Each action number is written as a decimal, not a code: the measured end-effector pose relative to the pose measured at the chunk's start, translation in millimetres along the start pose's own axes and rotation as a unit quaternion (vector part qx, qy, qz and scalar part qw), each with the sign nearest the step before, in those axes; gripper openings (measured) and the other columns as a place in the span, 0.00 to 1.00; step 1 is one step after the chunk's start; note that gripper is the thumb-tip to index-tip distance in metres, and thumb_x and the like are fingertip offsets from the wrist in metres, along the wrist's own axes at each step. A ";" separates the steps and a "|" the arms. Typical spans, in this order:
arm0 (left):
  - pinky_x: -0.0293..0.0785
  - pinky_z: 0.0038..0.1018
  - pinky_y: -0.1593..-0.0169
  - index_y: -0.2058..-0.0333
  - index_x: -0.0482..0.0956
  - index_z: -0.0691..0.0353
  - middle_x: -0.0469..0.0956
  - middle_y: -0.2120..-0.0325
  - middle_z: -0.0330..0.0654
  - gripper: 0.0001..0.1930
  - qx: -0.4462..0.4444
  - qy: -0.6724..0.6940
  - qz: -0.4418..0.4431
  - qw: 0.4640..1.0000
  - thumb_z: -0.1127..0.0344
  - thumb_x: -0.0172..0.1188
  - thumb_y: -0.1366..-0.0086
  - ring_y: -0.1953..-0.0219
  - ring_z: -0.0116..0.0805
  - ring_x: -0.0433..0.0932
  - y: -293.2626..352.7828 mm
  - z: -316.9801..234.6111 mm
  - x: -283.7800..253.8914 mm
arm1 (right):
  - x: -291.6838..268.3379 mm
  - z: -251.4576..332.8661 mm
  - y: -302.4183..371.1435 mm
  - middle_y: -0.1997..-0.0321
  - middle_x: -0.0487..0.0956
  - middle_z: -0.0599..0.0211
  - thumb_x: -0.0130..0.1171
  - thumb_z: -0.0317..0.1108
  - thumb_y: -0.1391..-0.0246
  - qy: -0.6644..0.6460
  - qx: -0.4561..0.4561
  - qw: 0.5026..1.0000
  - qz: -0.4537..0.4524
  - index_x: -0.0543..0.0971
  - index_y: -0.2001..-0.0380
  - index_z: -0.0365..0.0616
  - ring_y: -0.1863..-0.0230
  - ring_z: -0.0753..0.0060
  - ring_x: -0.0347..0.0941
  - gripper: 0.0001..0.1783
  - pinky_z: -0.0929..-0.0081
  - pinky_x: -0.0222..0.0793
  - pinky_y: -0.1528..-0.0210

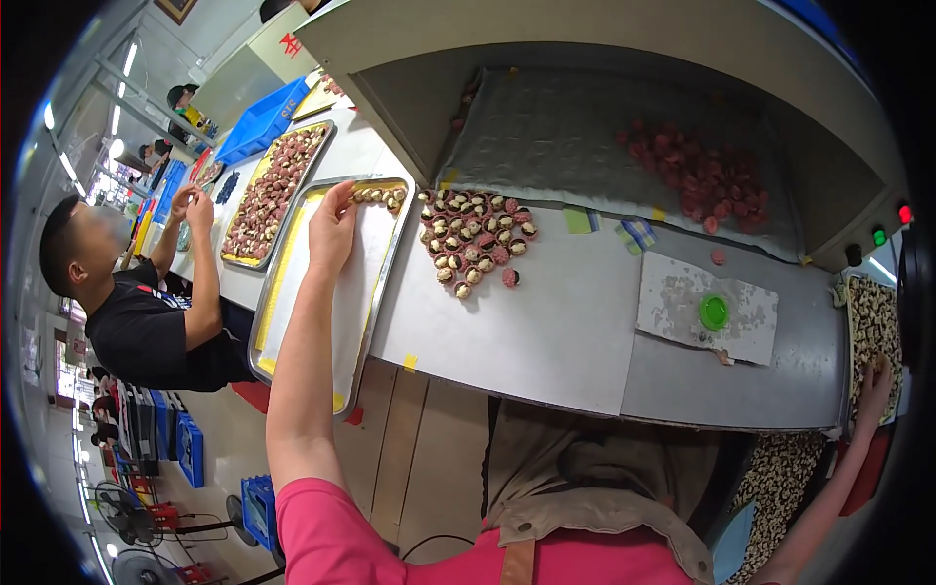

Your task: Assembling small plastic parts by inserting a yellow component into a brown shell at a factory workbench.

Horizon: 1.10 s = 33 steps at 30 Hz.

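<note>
One long worktop [507, 336], white in its middle section and grey toward the right, spans my head view. One beige hooded machine [585, 19] stands over its far side. A grey sheet [546, 136] lines the machine's opening.

To the left I observe a co-worker [161, 327] in a black shirt, both hands raised close together. On the co-worker's side of the white section lies a metal tray [366, 273] with a pale, yellow-edged liner; its near end projects past the worktop's front edge. Beside it, farther left, rests a filled tray [242, 261] of reddish and cream pieces. A blue bin [263, 122] sits near that tray's far end.

At the far right, a narrow tray [849, 331] holds dark and cream pieces. A stained white board [673, 322] lies flat before the opening. Loose red pieces [707, 175] lie on the sheet's right part. A cluster of topped pieces [478, 239] lies just right of the metal tray.

My left hand [334, 234] is at the metal tray's far end, fingers bent and set close together beside a short row of pieces [378, 197]. My right hand [875, 385] reaches onto the narrow tray; at this angle I cannot tell whether either hand grips a piece. A round green dish [714, 312] stands on the board. Smallest are the red lamp [905, 214] and green lamp [879, 236] on the machine's right post.
</note>
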<state>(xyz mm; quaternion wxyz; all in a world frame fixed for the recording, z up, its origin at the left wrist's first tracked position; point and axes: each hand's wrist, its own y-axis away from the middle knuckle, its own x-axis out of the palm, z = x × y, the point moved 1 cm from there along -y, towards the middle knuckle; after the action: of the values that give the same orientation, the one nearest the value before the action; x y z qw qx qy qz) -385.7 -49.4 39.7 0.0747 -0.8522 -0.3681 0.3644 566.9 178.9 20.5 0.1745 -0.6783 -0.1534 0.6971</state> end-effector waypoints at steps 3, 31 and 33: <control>0.69 0.24 0.56 0.48 0.68 0.60 0.76 0.60 0.44 0.21 0.015 -0.085 -0.004 0.996 0.79 0.49 0.41 0.61 0.31 0.74 4.1 -10.7 18.2 | 7.2 -30.2 -2.3 0.53 0.72 0.55 0.49 0.39 0.41 0.019 -0.029 0.999 -0.009 0.67 0.48 0.39 0.51 0.58 0.69 0.21 0.68 0.65 0.51; 0.70 0.27 0.62 0.60 0.75 0.62 0.74 0.65 0.42 0.10 0.252 0.067 0.363 0.895 0.72 0.52 0.40 0.64 0.36 0.75 97.6 -355.3 319.2 | -53.5 110.5 -11.2 0.65 0.72 0.61 0.52 0.29 0.49 -0.225 0.033 0.973 0.032 0.69 0.58 0.42 0.63 0.67 0.70 0.13 0.72 0.66 0.58; 0.69 0.21 0.60 0.54 0.72 0.64 0.74 0.61 0.39 0.13 -0.051 0.198 0.361 0.910 0.72 0.50 0.37 0.63 0.28 0.73 106.2 -341.4 297.1 | -48.1 152.0 0.6 0.65 0.73 0.64 0.51 0.29 0.49 -0.313 -0.047 0.944 0.098 0.70 0.58 0.42 0.62 0.70 0.70 0.13 0.74 0.66 0.57</control>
<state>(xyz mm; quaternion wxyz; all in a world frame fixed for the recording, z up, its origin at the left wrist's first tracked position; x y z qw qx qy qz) 43.7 125.1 76.4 -0.0343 -0.9842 -0.0314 0.1706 415.9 160.1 68.1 0.0169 -0.4452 -0.1657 0.8798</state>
